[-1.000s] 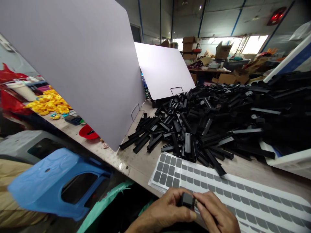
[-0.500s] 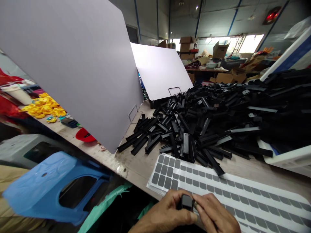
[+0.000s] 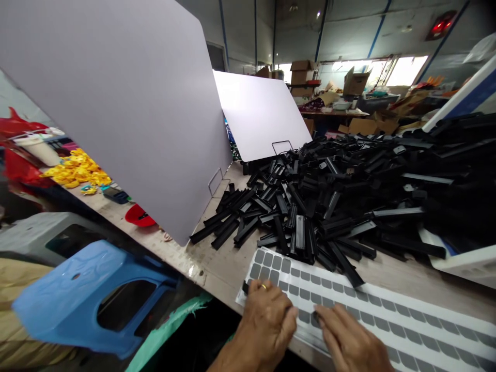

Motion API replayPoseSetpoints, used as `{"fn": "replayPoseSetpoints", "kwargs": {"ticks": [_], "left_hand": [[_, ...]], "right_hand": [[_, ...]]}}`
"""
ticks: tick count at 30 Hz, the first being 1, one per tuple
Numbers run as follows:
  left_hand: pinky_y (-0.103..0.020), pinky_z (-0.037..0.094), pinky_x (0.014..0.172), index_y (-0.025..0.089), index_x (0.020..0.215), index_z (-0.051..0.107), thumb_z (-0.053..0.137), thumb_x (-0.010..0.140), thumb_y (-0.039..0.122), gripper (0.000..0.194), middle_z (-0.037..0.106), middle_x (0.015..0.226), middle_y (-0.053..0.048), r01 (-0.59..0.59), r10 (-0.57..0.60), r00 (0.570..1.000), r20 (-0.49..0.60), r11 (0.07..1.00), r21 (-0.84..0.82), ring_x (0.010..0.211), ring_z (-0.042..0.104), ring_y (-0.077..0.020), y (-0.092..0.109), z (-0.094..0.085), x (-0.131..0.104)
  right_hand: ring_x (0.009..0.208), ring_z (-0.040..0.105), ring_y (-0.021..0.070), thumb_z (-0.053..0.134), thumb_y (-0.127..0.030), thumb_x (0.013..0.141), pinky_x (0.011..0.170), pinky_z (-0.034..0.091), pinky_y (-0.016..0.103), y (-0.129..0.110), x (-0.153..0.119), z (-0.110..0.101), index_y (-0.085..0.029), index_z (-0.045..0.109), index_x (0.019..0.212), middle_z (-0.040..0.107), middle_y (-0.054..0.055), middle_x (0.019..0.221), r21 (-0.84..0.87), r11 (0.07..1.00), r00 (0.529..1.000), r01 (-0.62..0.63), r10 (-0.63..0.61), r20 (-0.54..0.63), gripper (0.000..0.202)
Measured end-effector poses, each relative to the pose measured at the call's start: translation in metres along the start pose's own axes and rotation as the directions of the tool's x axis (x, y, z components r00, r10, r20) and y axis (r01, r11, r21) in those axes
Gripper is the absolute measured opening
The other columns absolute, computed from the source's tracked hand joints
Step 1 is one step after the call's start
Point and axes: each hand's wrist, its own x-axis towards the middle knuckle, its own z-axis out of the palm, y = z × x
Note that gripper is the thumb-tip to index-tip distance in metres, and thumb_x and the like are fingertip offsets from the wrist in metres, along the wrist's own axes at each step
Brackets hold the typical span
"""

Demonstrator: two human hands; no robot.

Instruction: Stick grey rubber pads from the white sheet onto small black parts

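Observation:
The sticker sheet (image 3: pixel 372 289), white with rows of dark grey rounded pads, lies at the table's front edge. My left hand (image 3: pixel 267 318), wearing a ring, is closed over its left part around a black channel-shaped piece (image 3: pixel 245 288); only a dark end shows beside the fingers, the rest is hidden. On the right, my right hand (image 3: pixel 351 338) has its fingers together, tips at a dark grey sticker (image 3: pixel 314 319) on the sheet; the thumb is hidden. Just beyond the sheet lies a big heap of black channel pieces (image 3: pixel 298 206).
Two upright white boards (image 3: pixel 155 103) in wire stands border the left and back. A white bin (image 3: pixel 468 266) lies at right, spilling black pieces. To the left are a blue stool (image 3: pixel 77 299), a red dish (image 3: pixel 139 215) and a yellow pile (image 3: pixel 79 169). Cardboard boxes (image 3: pixel 358 125) stand behind.
My hands have parted from holding a black piece together near the front edge. The left has moved forward over the sheet with the piece; the right has come down to a grey sticker.

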Motion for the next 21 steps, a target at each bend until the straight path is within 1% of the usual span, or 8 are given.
{"fn": "replayPoseSetpoints", "kwargs": {"ticks": [2, 4, 6, 8, 10, 12, 15, 21], "left_hand": [[-0.041, 0.033, 0.087, 0.017, 0.074, 0.056, 0.036, 0.099, 0.022, 0.032, 0.06, 0.076, -0.003, 0.044, -0.041, 0.999, -0.028, 0.992, 0.117, 0.076, 0.053, -0.0195, -0.009, -0.001, 0.003], [-0.044, 0.033, 0.092, 0.018, 0.083, 0.06, 0.036, 0.1, 0.021, 0.03, 0.061, 0.082, -0.004, 0.056, -0.055, 0.998, -0.01, 0.98, 0.191, 0.082, 0.054, -0.0213, -0.019, 0.002, 0.006], [-0.047, 0.032, 0.095, 0.02, 0.103, 0.062, 0.038, 0.1, 0.023, 0.024, 0.063, 0.092, -0.006, 0.055, -0.058, 0.998, 0.008, 0.969, 0.241, 0.09, 0.055, -0.0247, -0.027, 0.01, 0.01], [-0.049, 0.033, 0.096, 0.021, 0.124, 0.057, 0.041, 0.098, 0.027, 0.031, 0.064, 0.099, -0.008, 0.058, -0.069, 0.997, 0.027, 0.956, 0.286, 0.097, 0.054, -0.028, -0.034, 0.02, 0.014], [-0.051, 0.033, 0.097, 0.021, 0.135, 0.051, 0.042, 0.098, 0.027, 0.039, 0.064, 0.101, -0.01, 0.052, -0.075, 0.995, 0.059, 0.945, 0.322, 0.098, 0.055, -0.0296, -0.037, 0.028, 0.019], [-0.053, 0.033, 0.098, 0.02, 0.135, 0.052, 0.042, 0.097, 0.026, 0.04, 0.065, 0.099, -0.011, 0.044, -0.086, 0.991, 0.107, 0.937, 0.348, 0.096, 0.056, -0.0303, -0.038, 0.03, 0.024], [-0.055, 0.034, 0.097, 0.019, 0.126, 0.059, 0.043, 0.095, 0.025, 0.035, 0.066, 0.095, -0.012, 0.028, -0.092, 0.982, 0.163, 0.933, 0.358, 0.092, 0.057, -0.0305, -0.038, 0.028, 0.03], [-0.053, 0.037, 0.096, 0.017, 0.115, 0.063, 0.043, 0.095, 0.025, 0.029, 0.067, 0.09, -0.012, 0.014, -0.088, 0.976, 0.2, 0.938, 0.345, 0.09, 0.059, -0.0294, -0.035, 0.017, 0.04]], "right_hand": [[0.065, 0.074, 0.0161, 0.039, -0.023, 0.099, 0.042, 0.051, 0.02, 0.01, 0.007, 0.002, -0.02, 0.069, 0.105, 0.074, 0.006, 0.087, -0.116, 0.983, 0.99, -0.14, 0.141, 0.001, 0.031], [0.069, 0.073, 0.0153, 0.037, -0.023, 0.1, 0.044, 0.05, 0.021, 0.014, 0.018, 0.008, -0.022, 0.066, 0.102, 0.074, 0.004, 0.091, -0.176, 0.955, 0.967, -0.238, 0.25, 0.049, 0.029], [0.073, 0.072, 0.0156, 0.038, -0.02, 0.1, 0.054, 0.051, 0.023, 0.012, 0.033, 0.016, -0.024, 0.061, 0.097, 0.072, 0.002, 0.091, -0.21, 0.94, 0.951, -0.268, 0.293, 0.099, 0.024], [0.072, 0.07, 0.0174, 0.039, -0.018, 0.099, 0.058, 0.049, 0.027, 0.008, 0.051, 0.026, -0.024, 0.057, 0.089, 0.069, 0.002, 0.086, -0.238, 0.933, 0.946, -0.272, 0.305, 0.114, 0.022], [0.072, 0.068, 0.0193, 0.041, -0.015, 0.098, 0.061, 0.046, 0.029, 0.004, 0.068, 0.037, -0.024, 0.053, 0.083, 0.067, 0.002, 0.082, -0.264, 0.926, 0.945, -0.271, 0.308, 0.108, 0.022], [0.075, 0.067, 0.0205, 0.042, -0.013, 0.096, 0.063, 0.044, 0.03, 0.001, 0.08, 0.045, -0.023, 0.052, 0.082, 0.065, 0.002, 0.081, -0.281, 0.924, 0.948, -0.259, 0.3, 0.111, 0.021], [0.077, 0.066, 0.022, 0.043, -0.011, 0.095, 0.064, 0.041, 0.03, 0.0, 0.088, 0.054, -0.023, 0.054, 0.083, 0.064, 0.004, 0.081, -0.289, 0.927, 0.95, -0.24, 0.285, 0.127, 0.02], [0.073, 0.066, 0.0207, 0.043, -0.011, 0.095, 0.062, 0.039, 0.03, 0.002, 0.091, 0.056, -0.022, 0.054, 0.081, 0.064, 0.003, 0.081, -0.244, 0.936, 0.943, -0.253, 0.296, 0.156, 0.021]]}}
